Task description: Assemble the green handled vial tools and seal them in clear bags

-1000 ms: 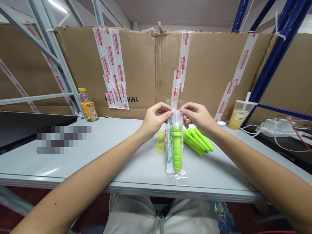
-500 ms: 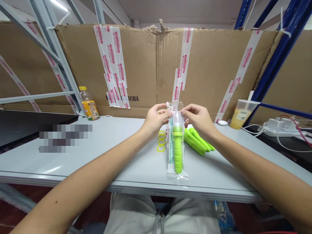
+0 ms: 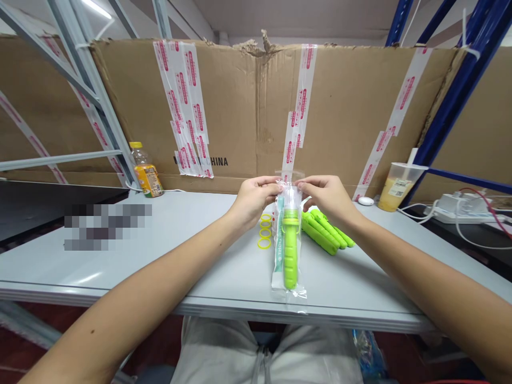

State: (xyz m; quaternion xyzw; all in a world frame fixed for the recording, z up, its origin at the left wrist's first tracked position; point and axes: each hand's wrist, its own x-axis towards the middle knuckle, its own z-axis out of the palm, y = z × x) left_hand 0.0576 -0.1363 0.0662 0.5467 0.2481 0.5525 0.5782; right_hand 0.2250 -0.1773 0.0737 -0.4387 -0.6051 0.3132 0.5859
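My left hand and my right hand pinch the two upper corners of a clear plastic bag. Inside the bag lies a bright green ribbed handle with a clear part at its top end, beside a teal and white printed strip. Several yellow rings form a column left of the bag, and small clear pieces behind them are partly hidden by it. To the right, several loose green handles lie side by side, partly beneath my right hand.
Cardboard panels wall off the back of the grey table. A juice bottle stands at back left. At back right are a drink cup with a straw, a small white oval object and a power strip with cables.
The bag has shifted slightly down toward me, its lower end swinging a little left. Both hands keep their pinch and have dropped slightly.
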